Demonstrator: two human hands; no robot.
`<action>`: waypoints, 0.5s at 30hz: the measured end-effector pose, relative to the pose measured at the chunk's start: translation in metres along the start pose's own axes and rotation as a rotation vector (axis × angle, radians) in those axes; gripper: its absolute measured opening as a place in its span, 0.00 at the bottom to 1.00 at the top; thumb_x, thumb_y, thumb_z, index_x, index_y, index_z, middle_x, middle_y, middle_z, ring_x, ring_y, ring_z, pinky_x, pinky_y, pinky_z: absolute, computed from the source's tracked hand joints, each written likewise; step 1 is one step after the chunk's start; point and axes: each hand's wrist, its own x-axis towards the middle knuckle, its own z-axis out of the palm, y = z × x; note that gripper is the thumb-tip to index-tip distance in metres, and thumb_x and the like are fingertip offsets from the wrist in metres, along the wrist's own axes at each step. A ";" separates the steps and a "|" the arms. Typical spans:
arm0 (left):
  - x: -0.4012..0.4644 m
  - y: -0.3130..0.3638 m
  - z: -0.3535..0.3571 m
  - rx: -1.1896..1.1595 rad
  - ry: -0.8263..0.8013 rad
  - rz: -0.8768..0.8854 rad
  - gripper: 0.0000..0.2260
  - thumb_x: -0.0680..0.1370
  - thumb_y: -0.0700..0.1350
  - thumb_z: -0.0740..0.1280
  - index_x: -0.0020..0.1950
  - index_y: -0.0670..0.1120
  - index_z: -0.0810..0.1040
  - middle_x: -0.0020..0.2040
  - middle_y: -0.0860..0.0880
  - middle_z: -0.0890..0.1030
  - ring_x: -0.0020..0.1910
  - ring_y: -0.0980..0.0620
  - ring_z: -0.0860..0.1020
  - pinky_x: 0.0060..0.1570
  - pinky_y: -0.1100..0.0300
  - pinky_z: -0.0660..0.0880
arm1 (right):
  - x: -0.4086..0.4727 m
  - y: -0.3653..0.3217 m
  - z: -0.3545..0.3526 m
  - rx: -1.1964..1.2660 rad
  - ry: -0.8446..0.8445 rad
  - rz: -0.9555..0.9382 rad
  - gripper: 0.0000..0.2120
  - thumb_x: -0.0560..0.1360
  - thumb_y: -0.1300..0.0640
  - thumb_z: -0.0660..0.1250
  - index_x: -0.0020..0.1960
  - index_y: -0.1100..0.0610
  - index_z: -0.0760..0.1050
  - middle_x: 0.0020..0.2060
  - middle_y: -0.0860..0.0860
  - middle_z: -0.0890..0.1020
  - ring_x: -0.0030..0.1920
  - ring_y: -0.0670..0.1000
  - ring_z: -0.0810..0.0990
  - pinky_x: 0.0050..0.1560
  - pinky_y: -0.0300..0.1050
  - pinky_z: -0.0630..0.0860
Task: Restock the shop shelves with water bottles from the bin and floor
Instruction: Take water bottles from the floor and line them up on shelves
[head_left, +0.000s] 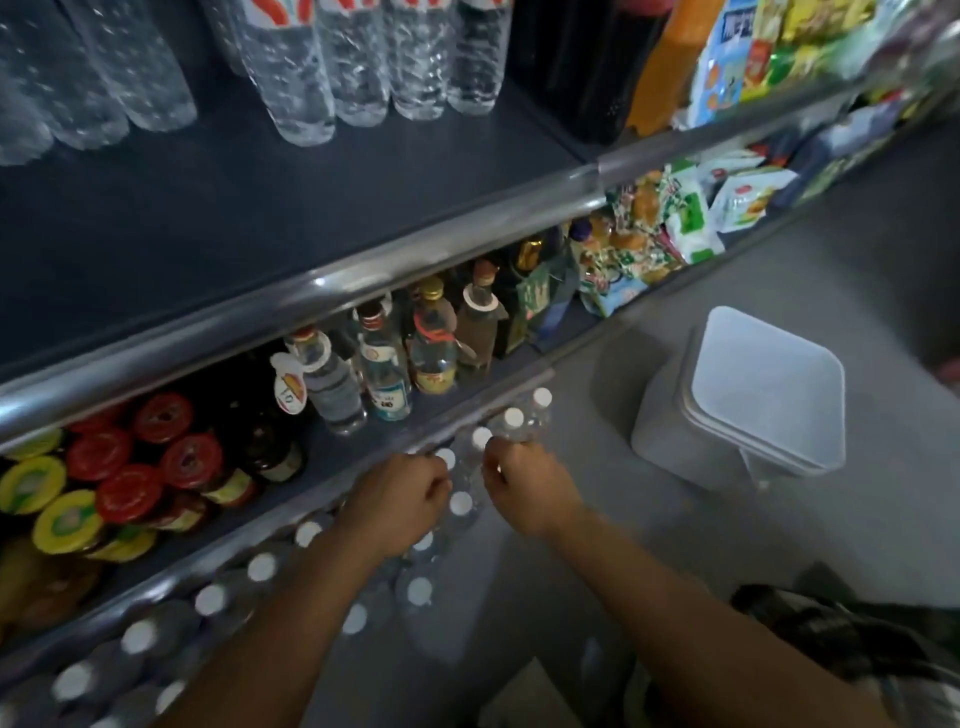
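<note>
Shop shelving filled the left of the view, tier below tier, with grey floor to the right. On the top tier in view, large water bottles stood at the back, and a broad stretch of dark shelf in front of them lay bare, so that tier looked only partly stocked. One tier down stood jars with red and yellow lids and a mix of glass bottles, with snack packets farther along. Along the lowest edge ran a row of small white-capped water bottles, reaching from the near corner up to the last cap at the far end; whether these stood on a bottom shelf or on the floor against it could not be told. Both hands worked at this row. The left hand was curled among the caps and the right hand was curled near the bottle tops just beyond it; blur hid whether either truly gripped a bottle or some wrapping. A white plastic bin stood on the floor well apart to the right, and it looked empty, so the bin's share seemed finished. As a judgement, the task was well along but not done: the small bottles remained to be settled, and the bare upper shelf could take more.
</note>
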 end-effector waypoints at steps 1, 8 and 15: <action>0.005 0.000 0.013 0.000 -0.027 -0.016 0.11 0.79 0.48 0.61 0.40 0.45 0.75 0.43 0.45 0.81 0.45 0.46 0.79 0.44 0.52 0.75 | 0.001 0.012 0.009 -0.002 -0.013 0.036 0.08 0.78 0.58 0.58 0.53 0.60 0.72 0.52 0.61 0.80 0.53 0.63 0.77 0.49 0.52 0.73; 0.025 0.002 0.090 0.021 -0.169 -0.111 0.10 0.79 0.47 0.61 0.48 0.45 0.79 0.51 0.43 0.82 0.52 0.43 0.79 0.50 0.53 0.75 | 0.014 0.073 0.057 0.010 -0.125 0.186 0.16 0.78 0.56 0.60 0.64 0.60 0.66 0.57 0.63 0.77 0.57 0.65 0.76 0.55 0.54 0.72; 0.041 0.003 0.113 0.007 -0.212 -0.178 0.10 0.79 0.48 0.60 0.44 0.45 0.78 0.49 0.42 0.81 0.51 0.41 0.78 0.49 0.53 0.74 | 0.046 0.087 0.083 0.042 -0.165 0.149 0.30 0.77 0.51 0.64 0.73 0.58 0.55 0.60 0.63 0.76 0.59 0.64 0.76 0.57 0.55 0.72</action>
